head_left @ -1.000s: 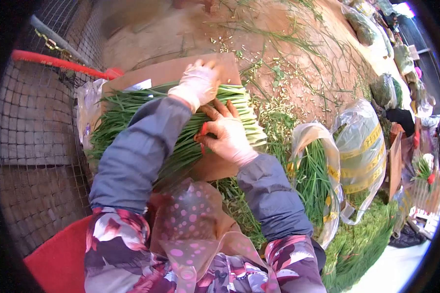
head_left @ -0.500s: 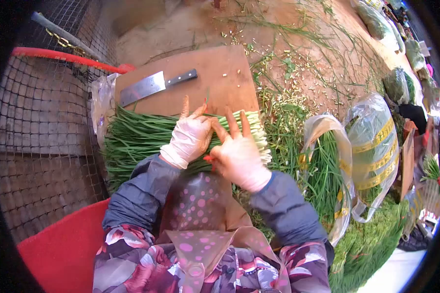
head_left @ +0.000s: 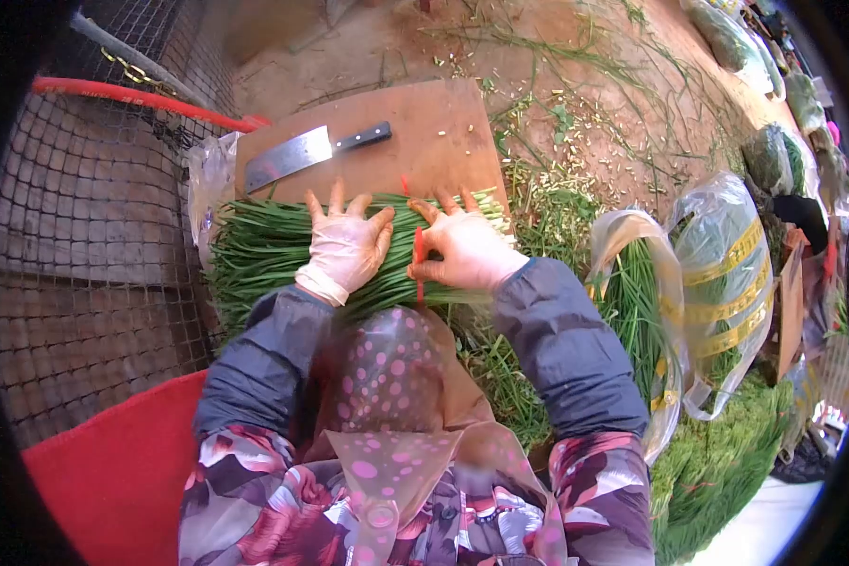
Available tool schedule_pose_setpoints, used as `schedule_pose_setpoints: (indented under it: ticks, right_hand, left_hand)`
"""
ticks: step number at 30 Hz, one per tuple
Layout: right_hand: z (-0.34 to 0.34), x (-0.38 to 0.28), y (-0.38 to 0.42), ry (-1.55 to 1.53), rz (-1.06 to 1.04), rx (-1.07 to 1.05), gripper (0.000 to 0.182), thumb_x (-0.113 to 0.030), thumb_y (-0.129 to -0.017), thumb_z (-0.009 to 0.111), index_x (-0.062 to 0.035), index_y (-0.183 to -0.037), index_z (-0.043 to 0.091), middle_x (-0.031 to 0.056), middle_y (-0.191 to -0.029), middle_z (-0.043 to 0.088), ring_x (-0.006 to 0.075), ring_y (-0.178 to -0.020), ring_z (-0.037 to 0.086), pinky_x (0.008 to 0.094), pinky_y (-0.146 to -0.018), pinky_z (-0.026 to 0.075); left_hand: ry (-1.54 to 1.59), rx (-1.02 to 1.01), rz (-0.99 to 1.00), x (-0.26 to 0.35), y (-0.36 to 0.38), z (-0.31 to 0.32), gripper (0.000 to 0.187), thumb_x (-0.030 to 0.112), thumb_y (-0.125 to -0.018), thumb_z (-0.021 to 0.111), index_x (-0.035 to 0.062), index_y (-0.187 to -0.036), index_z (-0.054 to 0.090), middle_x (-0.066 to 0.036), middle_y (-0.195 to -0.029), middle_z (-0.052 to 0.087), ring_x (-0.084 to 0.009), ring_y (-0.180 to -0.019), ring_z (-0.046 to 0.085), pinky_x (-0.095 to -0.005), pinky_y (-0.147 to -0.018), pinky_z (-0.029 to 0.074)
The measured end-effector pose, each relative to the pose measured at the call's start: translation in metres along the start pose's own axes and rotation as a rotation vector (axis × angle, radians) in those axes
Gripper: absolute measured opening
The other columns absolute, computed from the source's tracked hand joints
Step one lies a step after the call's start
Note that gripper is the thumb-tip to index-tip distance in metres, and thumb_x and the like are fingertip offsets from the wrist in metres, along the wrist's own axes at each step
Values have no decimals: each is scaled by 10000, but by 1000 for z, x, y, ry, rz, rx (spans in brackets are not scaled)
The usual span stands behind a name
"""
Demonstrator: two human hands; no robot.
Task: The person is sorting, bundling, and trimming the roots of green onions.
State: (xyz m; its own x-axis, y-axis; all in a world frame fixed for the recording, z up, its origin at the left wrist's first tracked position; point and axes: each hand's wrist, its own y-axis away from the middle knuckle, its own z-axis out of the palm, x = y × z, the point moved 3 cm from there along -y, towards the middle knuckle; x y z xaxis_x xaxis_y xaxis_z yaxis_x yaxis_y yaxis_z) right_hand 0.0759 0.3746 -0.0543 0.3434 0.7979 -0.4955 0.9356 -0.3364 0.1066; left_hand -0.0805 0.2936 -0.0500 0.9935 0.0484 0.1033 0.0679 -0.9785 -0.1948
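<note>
A thick bunch of garlic chives (head_left: 274, 241) lies across the near part of a brown board, green leaves to the left and pale cut ends to the right. My gloved left hand (head_left: 342, 247) rests on top of the leaves, fingers stretched and spread. A red tie (head_left: 419, 247) runs over the bunch between my hands. My gloved right hand (head_left: 472, 250) bears on the stalks near the pale ends, its thumb bent in against the red tie. Beyond the bunch, a cleaver (head_left: 297, 156) with a black handle lies flat on the board (head_left: 443, 123), apart from both hands.
Chopped bits and loose leaves litter the ground (head_left: 604, 141). Right of me stand a plastic bag of greens (head_left: 637, 302) and a taped clear bag (head_left: 722, 274), with heaped greens (head_left: 717, 472) below. Black mesh (head_left: 94, 274) and a red pole (head_left: 151, 104) border the left.
My hands have moved apart: the left has flattened onto the leaves, the right has shifted slightly up and right. The red tie now shows as a straight line across the bunch.
</note>
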Motion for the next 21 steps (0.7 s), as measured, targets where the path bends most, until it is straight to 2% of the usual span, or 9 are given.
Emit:
schedule_pose_setpoints:
  ticks: [2,3,4,6,9,10,13,15,21]
  right_hand:
    - [3,3,0,-47,23,11,288,-428,-749,703,-159,-849,719,159,-1400,453,407,-1310,369,594,-1094,220]
    - [5,5,-1,-57,18,26,307,-459,-730,703,-180,-854,732,168,-1392,462,390,-1318,370,608,-1092,215]
    - [6,5,0,-59,20,28,307,-459,-730,703,-180,-854,732,168,-1392,462,390,-1318,370,608,-1092,215]
    - [6,4,1,-65,46,57,304,-457,-733,701,-184,-861,729,163,-1391,464,384,-1324,359,610,-1089,219]
    - [5,3,4,-67,25,78,298,-448,-737,712,-164,-828,722,170,-1401,449,385,-1298,389,604,-1078,237]
    - [5,4,6,-69,24,80,298,-448,-737,712,-164,-828,722,170,-1401,449,385,-1298,389,604,-1078,237]
    - [10,5,9,-90,7,129,291,-446,-732,720,-163,-798,723,164,-1393,462,385,-1313,374,589,-1093,222]
    - [10,7,8,-100,0,135,289,-448,-732,721,-166,-792,723,160,-1391,466,384,-1315,372,586,-1097,216]
    - [9,6,11,-133,-3,151,250,-432,-729,719,-190,-792,728,130,-1384,485,374,-1343,337,579,-1116,182]
  left_hand:
    - [-184,-54,213,6,-25,-27,211,259,-818,624,111,-947,703,-169,-1188,585,-499,-1231,401,-740,-1014,162]
    - [-114,67,209,12,-40,-37,187,195,-806,640,56,-927,673,-198,-1181,569,-452,-1195,455,-615,-1019,310]
    - [-115,66,212,14,-57,-30,187,195,-806,640,56,-927,673,-198,-1181,569,-452,-1195,455,-615,-1019,310]
    - [622,201,-118,3,-86,-9,212,126,-800,639,40,-993,631,-220,-1124,563,-392,-1117,516,-468,-949,423]
    - [429,274,-400,-18,-74,71,327,115,-789,651,18,-1088,560,-209,-1028,563,-370,-958,571,-440,-856,469]
    - [448,101,-619,-32,-58,99,367,181,-755,713,-3,-1042,579,-189,-1012,628,-313,-934,617,-374,-800,499]
    - [494,-22,-745,-16,-48,77,423,223,-720,753,-14,-1036,603,-181,-981,664,-281,-905,649,-365,-793,513]
    - [534,-324,-731,-11,-53,80,352,261,-727,752,27,-981,683,-179,-941,689,-318,-912,661,-380,-819,508]
    - [580,-261,-694,-5,-57,73,247,204,-752,731,12,-907,727,-138,-865,716,-213,-806,685,-314,-750,524]
